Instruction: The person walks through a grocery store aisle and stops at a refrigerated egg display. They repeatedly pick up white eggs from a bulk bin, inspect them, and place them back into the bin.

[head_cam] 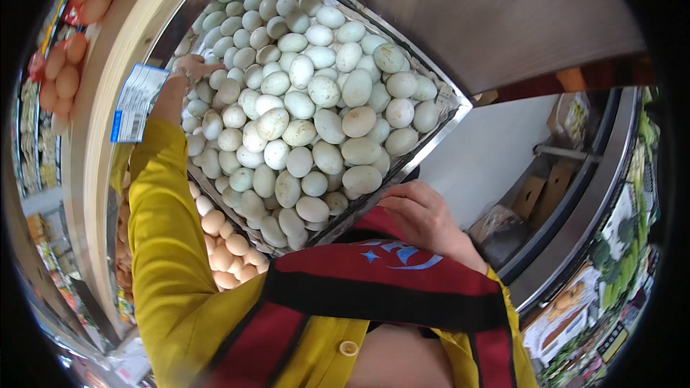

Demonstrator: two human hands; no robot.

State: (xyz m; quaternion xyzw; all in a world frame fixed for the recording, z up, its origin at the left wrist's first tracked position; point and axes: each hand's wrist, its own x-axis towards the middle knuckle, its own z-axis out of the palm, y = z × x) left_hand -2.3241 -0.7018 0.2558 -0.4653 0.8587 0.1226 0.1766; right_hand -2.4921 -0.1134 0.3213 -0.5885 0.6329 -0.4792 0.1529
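Observation:
A big heap of pale green and white eggs (299,102), which look like duck eggs, fills a metal-edged display bin (426,145). Across the bin's left side reaches my left hand (198,66), its fingers stretched over the eggs near the wooden-edged panel. Whether the fingertips touch an egg is hard to make out, and no egg shows in them. My right hand (420,213) hangs by the bin's near corner, in front of my red apron (334,269). Its fingers are loosely bent, with nothing visible in them.
Brown eggs (229,250) lie beside the bin, under my left forearm. A printed price label (139,102) hangs at the clear panel with a wooden rail (102,86). Bagged brown eggs (63,78) are beyond it. At right are cardboard boxes (539,194) and green vegetables (620,258).

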